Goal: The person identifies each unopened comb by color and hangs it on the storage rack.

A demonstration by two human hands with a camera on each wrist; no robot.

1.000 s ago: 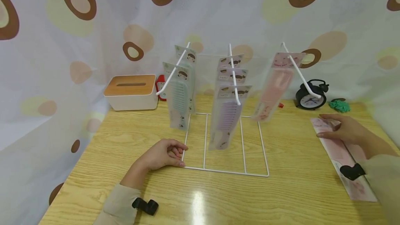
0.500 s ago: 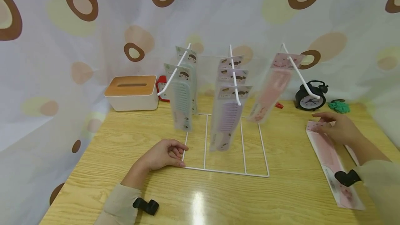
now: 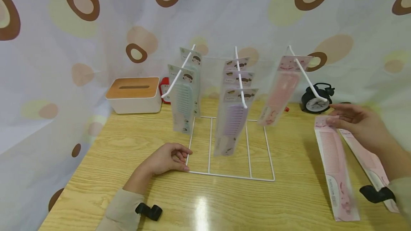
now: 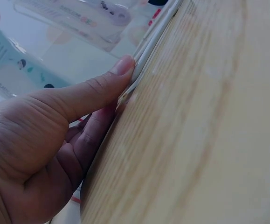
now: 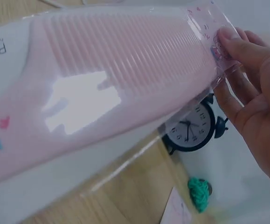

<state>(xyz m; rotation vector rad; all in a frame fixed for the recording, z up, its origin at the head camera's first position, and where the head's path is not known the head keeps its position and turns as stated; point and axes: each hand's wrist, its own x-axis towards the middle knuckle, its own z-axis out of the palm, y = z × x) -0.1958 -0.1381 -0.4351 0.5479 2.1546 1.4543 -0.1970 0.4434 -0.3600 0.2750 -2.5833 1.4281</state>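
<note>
The white wire rack [image 3: 229,145] stands in the middle of the wooden table [image 3: 289,195], and everything else is placed from it. The left hand [image 3: 167,159] rests on the table at the rack's near left corner, its fingers loosely curled together; in the left wrist view the thumb tip [image 4: 125,65] presses against the base wire [image 4: 153,35], steadying the frame without wrapping round it. To the right of the rack, well apart from it, the right hand [image 3: 359,124] pinches the top edge of a packaged pink comb [image 3: 334,167] between thumb and fingertips [image 5: 230,35], the upper end lifted and the pack slanting down toward the near table edge; whether its lower end touches the table cannot be told. A second pink comb pack [image 3: 369,161] lies flat on the table just beyond it, farther right of the rack. On the rack's three sloping arms hang green comb packs [image 3: 184,99] on the left arm, purple comb packs [image 3: 236,113] on the middle one, and one pink comb pack [image 3: 279,92] on the right one. Behind the rack to the left sits a tissue box [image 3: 134,95] with a wooden lid; behind it to the right, a black alarm clock [image 3: 314,99]. In the right wrist view a green scrunchie [image 5: 199,192] lies near that clock.
</note>
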